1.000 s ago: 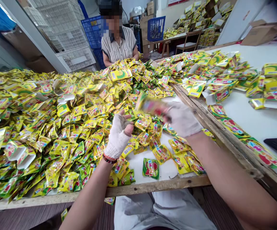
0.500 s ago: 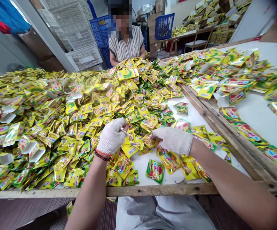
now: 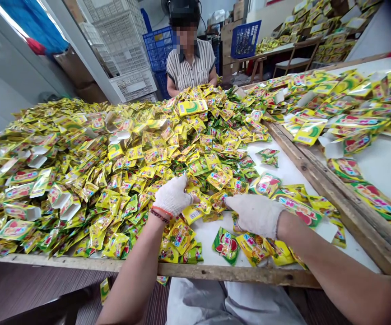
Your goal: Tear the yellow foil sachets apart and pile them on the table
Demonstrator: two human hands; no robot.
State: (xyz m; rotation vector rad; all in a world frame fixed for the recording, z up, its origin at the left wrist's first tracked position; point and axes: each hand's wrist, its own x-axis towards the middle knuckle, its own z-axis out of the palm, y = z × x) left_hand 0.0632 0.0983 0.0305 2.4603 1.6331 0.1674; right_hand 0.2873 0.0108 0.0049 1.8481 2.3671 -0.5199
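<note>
A deep heap of small yellow and green sachets [image 3: 131, 149] covers the white table. My left hand [image 3: 173, 196], in a white knit glove, sits at the heap's near edge. Its fingers are curled and its thumb pinches a yellow sachet with a barcode [image 3: 192, 214]. My right hand [image 3: 254, 214], also gloved, lies palm down with fingers stretched flat over a few loose sachets. A green sachet with red fruit [image 3: 225, 243] lies just in front of it. A filled carton [image 3: 297, 210] rests beside my right wrist.
A wooden rail [image 3: 304, 158] divides this table from the right one, where flat and folded cartons [image 3: 309, 131] lie. A person in a striped shirt [image 3: 190, 63] sits across. White crates [image 3: 124, 54] and a blue crate [image 3: 244, 38] stand behind. The wooden front edge [image 3: 216, 271] is near my lap.
My right hand, which held a carton up in the air, has come down and now rests flat on the sachets. My left hand dropped onto the heap's edge.
</note>
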